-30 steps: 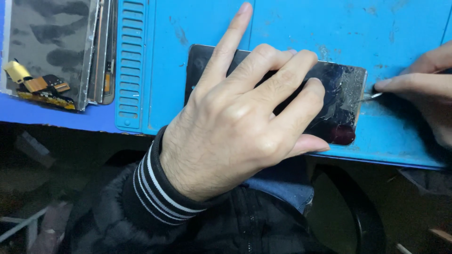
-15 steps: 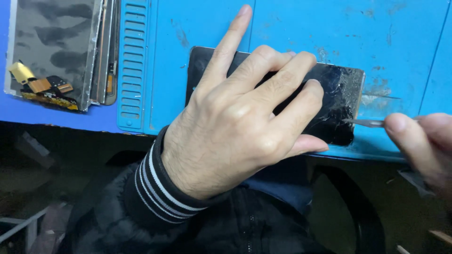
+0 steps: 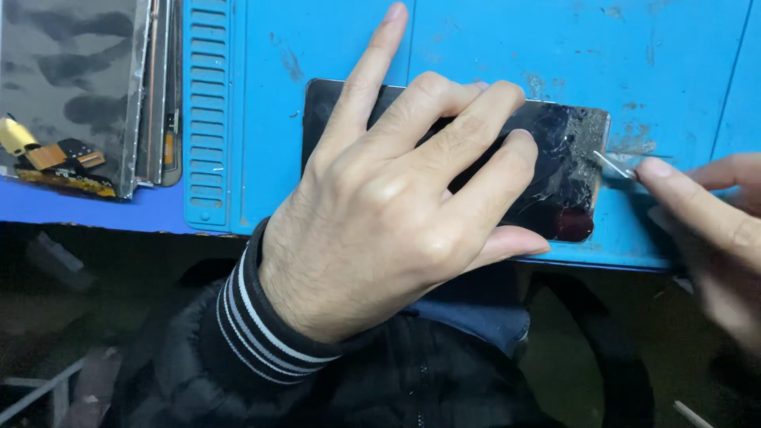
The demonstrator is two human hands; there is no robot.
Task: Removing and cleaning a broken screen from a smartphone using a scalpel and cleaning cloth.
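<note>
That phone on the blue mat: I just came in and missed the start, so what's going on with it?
A person's left hand lies flat on a dark phone with a cracked, scuffed end, pinning it to the blue mat. The right hand pinches a thin metal tool, its tip at the phone's right edge. A stack of flat panels with loose ribbon cables lies at the far left.

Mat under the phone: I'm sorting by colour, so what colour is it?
Blue mat, clearest in the head view.
</note>
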